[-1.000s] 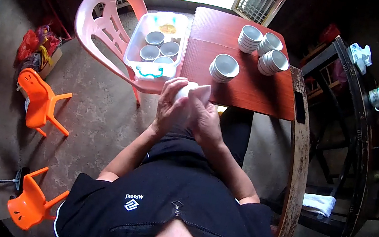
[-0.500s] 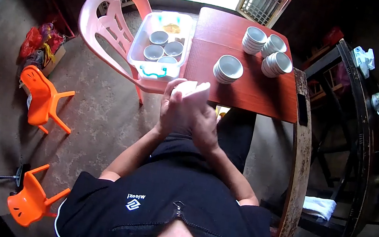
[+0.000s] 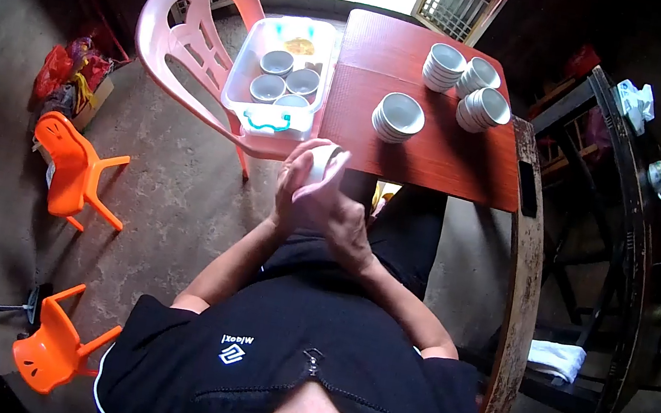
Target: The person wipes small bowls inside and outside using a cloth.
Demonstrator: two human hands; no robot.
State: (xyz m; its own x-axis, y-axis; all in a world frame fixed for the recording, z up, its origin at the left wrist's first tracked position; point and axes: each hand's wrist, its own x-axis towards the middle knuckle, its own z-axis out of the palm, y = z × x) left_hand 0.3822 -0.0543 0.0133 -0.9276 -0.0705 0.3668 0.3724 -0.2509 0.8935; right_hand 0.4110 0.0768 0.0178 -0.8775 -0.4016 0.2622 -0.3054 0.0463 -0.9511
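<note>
In front of my body, just below the table's near edge, my left hand point(image 3: 290, 189) is closed around a small white bowl point(image 3: 320, 158). My right hand point(image 3: 348, 227) presses a pale pink cloth point(image 3: 322, 190) against the bowl; its fingers are partly hidden behind the cloth. Beyond my hands, a clear plastic box point(image 3: 302, 126) with a turquoise handle contains several bowls point(image 3: 267, 89). A short stack of white bowls point(image 3: 399, 117) stands on the red table point(image 3: 369, 70). Farther back right are three more bowl stacks point(image 3: 444, 67), one of them leaning.
The box rests on a pink plastic chair point(image 3: 151, 31). Orange small chairs point(image 3: 72, 174) stand on the floor to the left. Along the right run a worn wooden bench point(image 3: 515, 322) bearing a dark phone-like object point(image 3: 528, 191), and a dark wooden frame with a white towel point(image 3: 557, 361).
My hands have turned slightly, so more of the bowl's white side shows. The cloth has shifted down along it. The stacks and box stay put.
</note>
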